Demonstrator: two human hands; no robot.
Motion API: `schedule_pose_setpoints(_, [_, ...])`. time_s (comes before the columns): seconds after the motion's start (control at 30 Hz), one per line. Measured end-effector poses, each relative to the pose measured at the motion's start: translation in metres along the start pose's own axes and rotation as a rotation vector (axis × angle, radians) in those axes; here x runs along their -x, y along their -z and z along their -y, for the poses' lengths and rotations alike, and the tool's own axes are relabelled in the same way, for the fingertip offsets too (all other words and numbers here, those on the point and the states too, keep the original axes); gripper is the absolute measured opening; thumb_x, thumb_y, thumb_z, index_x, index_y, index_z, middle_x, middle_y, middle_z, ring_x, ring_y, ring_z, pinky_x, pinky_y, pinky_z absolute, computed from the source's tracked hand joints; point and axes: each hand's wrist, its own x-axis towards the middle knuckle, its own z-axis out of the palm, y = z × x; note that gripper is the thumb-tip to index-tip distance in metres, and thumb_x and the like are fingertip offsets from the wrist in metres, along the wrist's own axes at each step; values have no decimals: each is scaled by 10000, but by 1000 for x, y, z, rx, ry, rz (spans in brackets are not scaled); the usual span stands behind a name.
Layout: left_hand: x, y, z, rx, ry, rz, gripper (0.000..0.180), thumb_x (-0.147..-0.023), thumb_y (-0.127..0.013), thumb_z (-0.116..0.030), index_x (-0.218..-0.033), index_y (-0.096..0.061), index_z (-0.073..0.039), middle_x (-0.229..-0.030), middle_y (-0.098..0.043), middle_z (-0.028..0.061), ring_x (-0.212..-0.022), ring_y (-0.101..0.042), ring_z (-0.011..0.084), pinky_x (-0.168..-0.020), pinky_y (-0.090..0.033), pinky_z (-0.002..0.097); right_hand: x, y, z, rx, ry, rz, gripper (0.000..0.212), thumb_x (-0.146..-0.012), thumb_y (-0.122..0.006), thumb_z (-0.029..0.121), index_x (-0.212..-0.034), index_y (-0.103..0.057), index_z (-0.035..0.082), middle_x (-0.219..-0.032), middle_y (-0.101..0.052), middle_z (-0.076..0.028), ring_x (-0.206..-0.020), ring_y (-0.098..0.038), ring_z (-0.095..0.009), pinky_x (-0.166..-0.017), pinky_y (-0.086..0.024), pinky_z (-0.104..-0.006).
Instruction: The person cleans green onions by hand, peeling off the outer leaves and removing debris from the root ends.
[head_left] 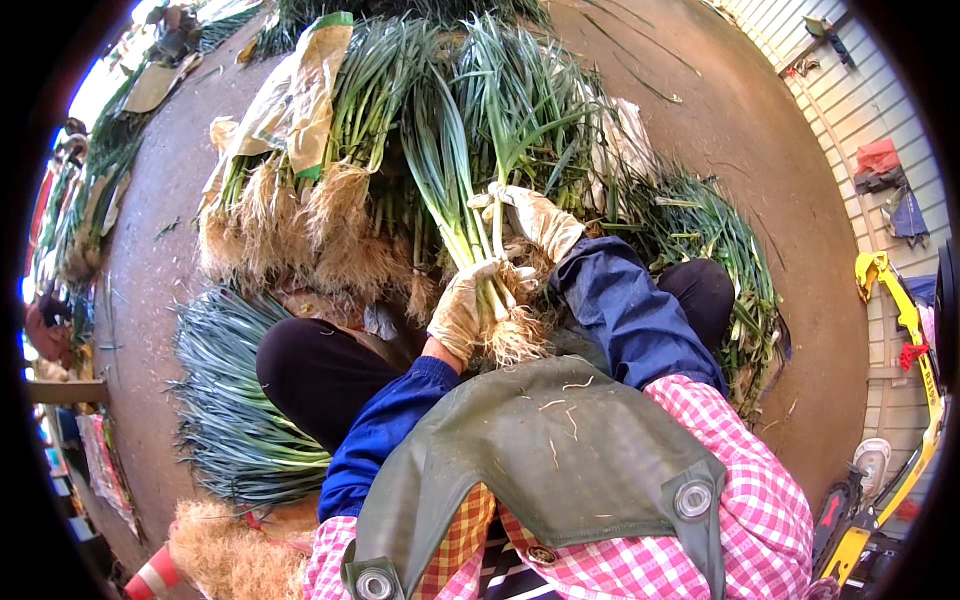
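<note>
My left hand (466, 308), in a pale, soiled glove, is closed around the lower stems of a small bunch of green garlic (455, 232). Its stringy roots (515, 338) stick out below the fist, over my lap. My right hand (541, 222), gloved alike, pinches a stalk of green garlic (497, 235) just above the left hand, beside the bunch. The leaves of both run up and away, overlapping a large heap of green garlic (530, 95) behind them. Some of my right fingertips are hidden behind the stalks.
Rooted bundles (340, 205) lie at the far left under a sack (300, 90). A trimmed-looking leafy pile (240, 390) sits by my left knee, with loose roots (235, 555) below it. More leaves (720, 240) lie beyond my right knee. A yellow metal arm (915, 320) stands at the right.
</note>
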Motion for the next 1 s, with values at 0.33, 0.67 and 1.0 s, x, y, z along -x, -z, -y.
schedule_pose_setpoints(0.33, [4,3,-6,-217,93,-148,289,-859,-538,-128,-1108,-624,-8,-707,-634,103,-406,-433,66,-337,-332,165,11,-17,14,1323,141,-231,423,-882,-516,428,-843,-674,38,-691,-661,-114,-664,-627,-253,-660,-463,-383])
schedule_pose_setpoints(0.67, [9,-4,-9,-223,42,-237,240,-843,-579,-147,-1037,-669,-37,-680,-624,106,-385,-413,60,-316,-303,155,-1,-23,14,1631,19,-219,413,-922,-473,397,-757,-668,73,-594,-633,-45,-589,-612,-218,-608,-471,-353])
schedule_pose_setpoints(1.0, [8,-12,-4,-357,11,-235,232,-856,-582,-144,-1024,-664,-6,-653,-622,101,-400,-477,99,-342,-370,193,-9,12,-8,1372,243,-280,562,-871,-507,537,-868,-674,0,-822,-666,-176,-800,-632,-345,-725,-465,-422])
